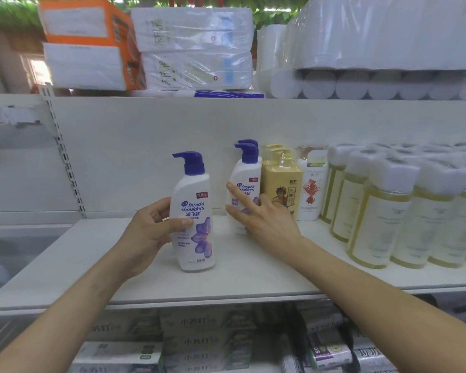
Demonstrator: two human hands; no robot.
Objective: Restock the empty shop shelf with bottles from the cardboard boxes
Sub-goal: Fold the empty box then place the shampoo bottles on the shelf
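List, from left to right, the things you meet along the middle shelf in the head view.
The left hand, the white shampoo bottle it grips, two more shampoo bottles with blue pumps, yellow pump bottles, a white bottle with red print, rows of white-capped pale bottles. The right hand overlaps several, so is omitted.

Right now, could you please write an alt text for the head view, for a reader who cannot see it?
The left hand grips a white shampoo bottle with a blue pump, upright on a white shelf. The right hand touches a second matching bottle with straight fingers, beside yellow bottles and rows of white-capped bottles.
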